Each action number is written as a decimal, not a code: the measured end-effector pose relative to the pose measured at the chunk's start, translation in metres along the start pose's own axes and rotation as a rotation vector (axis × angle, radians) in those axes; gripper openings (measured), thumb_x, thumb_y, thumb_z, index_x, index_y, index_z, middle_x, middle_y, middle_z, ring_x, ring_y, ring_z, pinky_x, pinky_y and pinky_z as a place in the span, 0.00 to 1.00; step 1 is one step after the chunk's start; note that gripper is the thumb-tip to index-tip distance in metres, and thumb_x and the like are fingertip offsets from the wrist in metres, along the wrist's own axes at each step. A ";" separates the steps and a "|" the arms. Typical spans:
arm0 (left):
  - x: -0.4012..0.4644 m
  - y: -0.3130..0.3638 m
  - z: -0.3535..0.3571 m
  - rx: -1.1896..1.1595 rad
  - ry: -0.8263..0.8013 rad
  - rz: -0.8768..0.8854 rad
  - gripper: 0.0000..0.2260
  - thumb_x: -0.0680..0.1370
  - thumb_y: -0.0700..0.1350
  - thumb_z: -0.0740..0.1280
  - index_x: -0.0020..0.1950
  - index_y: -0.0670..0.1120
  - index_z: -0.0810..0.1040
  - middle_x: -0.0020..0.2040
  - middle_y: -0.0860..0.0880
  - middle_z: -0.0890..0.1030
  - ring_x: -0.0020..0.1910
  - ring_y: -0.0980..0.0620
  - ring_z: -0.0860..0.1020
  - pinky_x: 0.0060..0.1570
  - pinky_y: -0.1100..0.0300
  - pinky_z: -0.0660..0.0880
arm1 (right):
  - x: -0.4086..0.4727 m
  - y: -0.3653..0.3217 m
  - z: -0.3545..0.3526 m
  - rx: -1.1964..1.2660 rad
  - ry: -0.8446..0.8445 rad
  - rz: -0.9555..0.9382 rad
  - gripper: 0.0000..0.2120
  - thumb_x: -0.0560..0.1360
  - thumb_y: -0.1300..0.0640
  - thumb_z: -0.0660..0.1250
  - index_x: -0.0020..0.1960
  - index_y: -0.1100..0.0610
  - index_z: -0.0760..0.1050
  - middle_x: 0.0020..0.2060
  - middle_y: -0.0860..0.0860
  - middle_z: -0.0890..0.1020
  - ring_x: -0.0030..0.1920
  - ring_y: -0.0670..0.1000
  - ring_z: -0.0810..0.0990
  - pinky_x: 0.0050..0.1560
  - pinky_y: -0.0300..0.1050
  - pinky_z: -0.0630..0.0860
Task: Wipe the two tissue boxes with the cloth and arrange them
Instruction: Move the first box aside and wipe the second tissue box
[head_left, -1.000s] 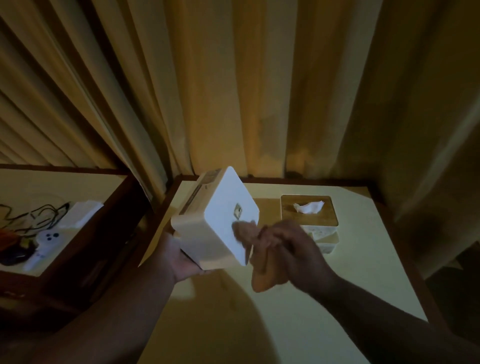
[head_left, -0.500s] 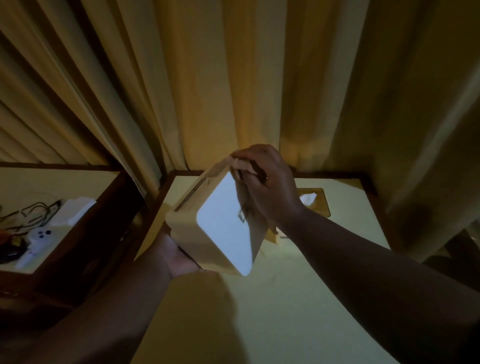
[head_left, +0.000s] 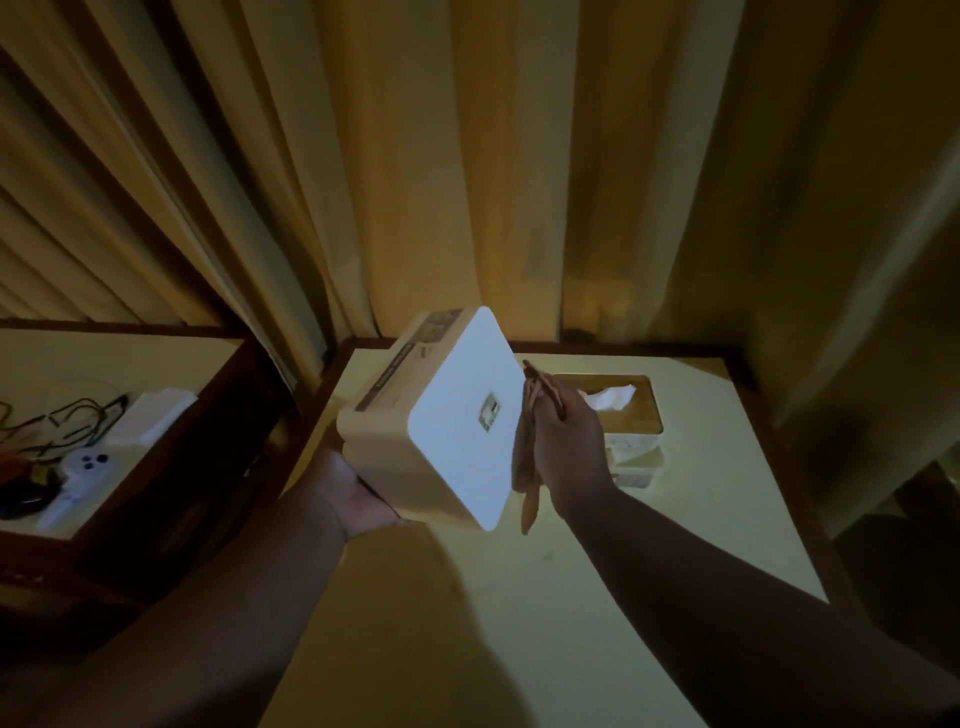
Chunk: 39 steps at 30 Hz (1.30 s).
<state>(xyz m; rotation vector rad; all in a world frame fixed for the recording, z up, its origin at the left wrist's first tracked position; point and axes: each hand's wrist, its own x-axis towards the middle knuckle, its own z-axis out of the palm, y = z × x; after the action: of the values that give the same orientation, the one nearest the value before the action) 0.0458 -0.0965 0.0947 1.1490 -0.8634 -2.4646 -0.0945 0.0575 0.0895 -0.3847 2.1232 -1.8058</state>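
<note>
Two tissue boxes are in view. The held tissue box (head_left: 457, 415) is raised above the table (head_left: 701, 519), tilted, with its white base panel turned toward the camera and a small label near the panel's centre. The left hand (head_left: 358, 493) supports it from below at the lower left corner: the palm faces up and the box's side rests on it; the fingers run behind the box and are hidden, so their curl cannot be told. The right hand (head_left: 566, 447) is at the box's right edge, its fingers closed around a brownish cloth (head_left: 524, 467). The cloth lies between these fingers and the right rim of the white panel, touching that rim, and a loose end hangs below the hand.

The second tissue box (head_left: 631, 441) stands upright on the table behind the right hand, near the far edge, with a wooden-coloured top and a white tissue (head_left: 610, 397) rising from its slot.

Yellow curtains (head_left: 467, 182) hang behind the table. To the left, a separate shelf (head_left: 171, 358) carries dark cables (head_left: 62, 421) and a white device (head_left: 83, 467).
</note>
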 end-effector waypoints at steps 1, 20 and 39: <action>0.002 -0.003 0.003 0.025 -0.037 0.031 0.23 0.71 0.60 0.65 0.60 0.50 0.83 0.58 0.39 0.84 0.63 0.32 0.76 0.68 0.26 0.60 | -0.001 0.003 -0.001 0.013 0.016 0.063 0.12 0.85 0.53 0.56 0.52 0.50 0.79 0.43 0.45 0.83 0.47 0.45 0.82 0.41 0.38 0.73; 0.033 -0.008 0.020 0.320 -0.032 0.049 0.60 0.46 0.61 0.85 0.78 0.61 0.68 0.64 0.43 0.81 0.63 0.38 0.79 0.59 0.38 0.75 | -0.029 0.046 0.003 0.452 -0.302 0.845 0.18 0.86 0.56 0.52 0.62 0.66 0.75 0.46 0.66 0.86 0.39 0.60 0.87 0.65 0.59 0.77; 0.020 -0.005 0.026 1.131 -0.070 0.480 0.60 0.66 0.47 0.83 0.80 0.68 0.42 0.76 0.52 0.67 0.64 0.50 0.75 0.62 0.42 0.76 | 0.002 0.047 -0.072 0.328 -0.173 0.361 0.21 0.86 0.51 0.55 0.46 0.63 0.79 0.44 0.66 0.84 0.40 0.63 0.82 0.41 0.56 0.79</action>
<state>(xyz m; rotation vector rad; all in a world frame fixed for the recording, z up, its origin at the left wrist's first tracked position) 0.0130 -0.0913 0.0927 0.9117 -2.3587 -1.5469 -0.1254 0.1289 0.0538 -0.0655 1.6194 -1.7874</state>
